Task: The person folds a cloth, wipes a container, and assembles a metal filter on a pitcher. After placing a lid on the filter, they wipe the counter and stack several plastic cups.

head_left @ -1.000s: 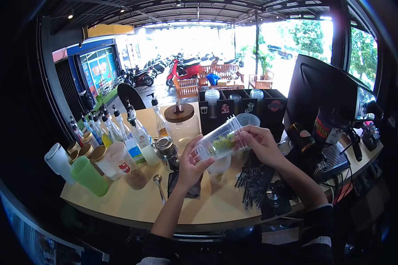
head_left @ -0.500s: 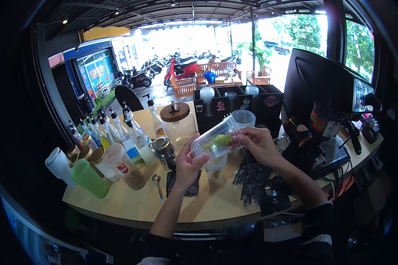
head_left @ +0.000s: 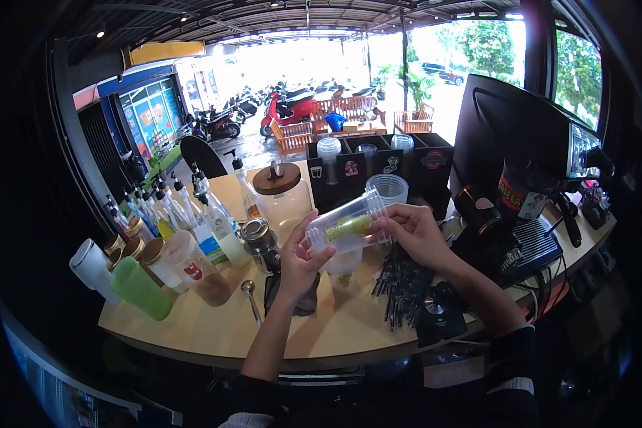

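Left hand (head_left: 299, 258) is closing thumb and fingers around the base end of a clear plastic cup (head_left: 335, 230), while the right hand (head_left: 411, 232) is gripping the cup's rim end, so both hands are clamped on it. The cup is lying almost sideways in the air above the bench (head_left: 192, 329), its base pointing to the person's left and slightly down, and a yellow-green clump (head_left: 349, 227) is sitting inside it along the lower wall. Whether the rim end is one cup or several nested ones is too blurred to tell.

Directly under the held cup, a second clear cup (head_left: 343, 265) is standing upright on the bench with a little green matter at its bottom. A dark pouch (head_left: 292, 298) is lying beneath the left wrist, and a metal spoon (head_left: 250, 298) is resting just to its left. A bundle of black straws (head_left: 399, 287) is lying under the right forearm. Behind the hands, an empty clear cup (head_left: 388, 189) is standing in front of a black cup organizer (head_left: 378, 170). A lidded metal shaker (head_left: 260, 242), a glass jar with a wooden lid (head_left: 281, 194), a row of pump bottles (head_left: 185, 207) and a green tumbler (head_left: 138, 288) are standing to the left, and an espresso machine (head_left: 535, 178) is standing at the right.
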Motion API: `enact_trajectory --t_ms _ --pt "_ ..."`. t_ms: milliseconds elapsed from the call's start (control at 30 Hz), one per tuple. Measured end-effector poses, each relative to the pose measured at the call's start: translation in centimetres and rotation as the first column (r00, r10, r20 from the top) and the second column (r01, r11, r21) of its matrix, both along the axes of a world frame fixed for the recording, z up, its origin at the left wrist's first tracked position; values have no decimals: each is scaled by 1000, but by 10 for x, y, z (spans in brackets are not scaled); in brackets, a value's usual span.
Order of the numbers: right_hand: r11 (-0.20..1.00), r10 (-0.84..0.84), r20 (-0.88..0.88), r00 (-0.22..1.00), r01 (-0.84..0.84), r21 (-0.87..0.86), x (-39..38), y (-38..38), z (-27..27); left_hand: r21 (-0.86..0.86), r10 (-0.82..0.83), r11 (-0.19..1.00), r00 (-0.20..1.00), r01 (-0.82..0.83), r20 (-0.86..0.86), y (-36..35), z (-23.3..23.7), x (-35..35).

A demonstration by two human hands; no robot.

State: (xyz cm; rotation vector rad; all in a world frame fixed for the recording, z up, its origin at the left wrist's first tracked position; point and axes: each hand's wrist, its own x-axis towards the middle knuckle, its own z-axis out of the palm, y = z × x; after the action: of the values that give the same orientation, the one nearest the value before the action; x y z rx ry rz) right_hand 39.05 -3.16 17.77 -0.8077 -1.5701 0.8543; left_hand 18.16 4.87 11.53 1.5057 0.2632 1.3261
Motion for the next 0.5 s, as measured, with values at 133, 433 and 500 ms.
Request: enact_trajectory --t_ms 133,433,500 --pt "999 38 -26 999 -38 -1 -1 3 -6 64 74 995 997 -76 37 12 -9 7" --pt "997 79 -116 990 -76 26 -14 7 -19 -252 -143 936 923 243 357 21 -1 22" --pt "999 -52 20 998 52 -3 -4 10 -16 -176 -112 969 943 174 314 23 10 21"
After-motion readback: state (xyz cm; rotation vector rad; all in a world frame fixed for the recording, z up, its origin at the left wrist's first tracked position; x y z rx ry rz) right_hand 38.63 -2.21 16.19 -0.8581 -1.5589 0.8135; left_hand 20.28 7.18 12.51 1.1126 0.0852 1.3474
